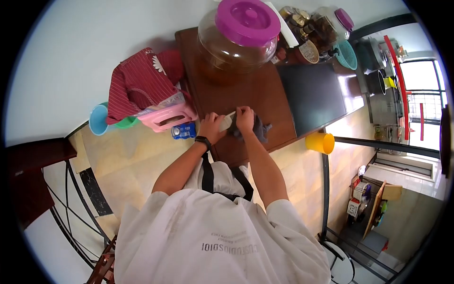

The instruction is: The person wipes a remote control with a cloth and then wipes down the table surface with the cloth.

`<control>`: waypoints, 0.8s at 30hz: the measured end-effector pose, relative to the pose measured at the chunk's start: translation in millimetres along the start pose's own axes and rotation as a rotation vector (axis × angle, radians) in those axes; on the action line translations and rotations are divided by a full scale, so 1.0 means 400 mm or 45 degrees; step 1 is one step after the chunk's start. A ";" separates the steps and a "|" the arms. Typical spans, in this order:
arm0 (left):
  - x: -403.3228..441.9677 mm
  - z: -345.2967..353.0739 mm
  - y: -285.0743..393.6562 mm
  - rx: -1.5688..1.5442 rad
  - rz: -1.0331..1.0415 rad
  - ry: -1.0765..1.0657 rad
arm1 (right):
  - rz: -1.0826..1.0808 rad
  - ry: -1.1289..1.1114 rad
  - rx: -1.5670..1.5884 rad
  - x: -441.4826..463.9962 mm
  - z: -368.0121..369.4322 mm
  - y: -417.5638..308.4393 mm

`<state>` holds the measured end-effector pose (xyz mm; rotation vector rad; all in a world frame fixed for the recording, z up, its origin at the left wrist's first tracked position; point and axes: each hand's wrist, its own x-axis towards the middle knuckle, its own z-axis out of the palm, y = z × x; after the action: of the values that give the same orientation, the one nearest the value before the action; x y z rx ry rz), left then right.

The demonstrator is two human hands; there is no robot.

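Close to the table's near edge, my left hand (pixel 212 127) and my right hand (pixel 244 119) have their fingers closed on a small pale cloth piece (pixel 227 123) stretched between them. It looks like a sock, though its full shape is partly covered by my fingers. Crumpled dark grey cloth (pixel 261 130) lies on the brown tabletop (pixel 276 106), beside and partly behind my right hand. A dark watch (pixel 203 140) is on my left wrist.
A big glass jar with a purple lid (pixel 248 21) stands behind my hands. To the left are a pink basket (pixel 163 119), red striped cloth (pixel 137 85) and a blue package (pixel 183 131). A yellow bin (pixel 320 143) sits past the table's right edge; jars and bowls crowd the back.
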<state>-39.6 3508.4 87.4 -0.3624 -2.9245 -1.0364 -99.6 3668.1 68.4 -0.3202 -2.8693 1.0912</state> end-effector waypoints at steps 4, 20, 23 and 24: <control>-0.031 -0.023 -0.017 0.060 -0.035 0.020 | 0.040 0.002 0.040 0.025 0.012 0.053; -0.042 0.024 -0.072 -2.233 -1.005 -0.543 | -0.196 -0.196 0.430 -0.307 -0.151 -0.071; -0.039 0.032 -0.077 -2.350 -1.033 -0.535 | -0.678 -0.339 0.021 -0.358 -0.124 -0.071; -0.041 0.043 -0.085 -2.390 -1.023 -0.552 | -0.738 -0.365 -0.052 -0.368 -0.114 -0.076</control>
<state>-30.0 3490.1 51.2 0.7790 -1.0565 -3.6589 44.7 3644.5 125.9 0.6803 -2.9064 1.0189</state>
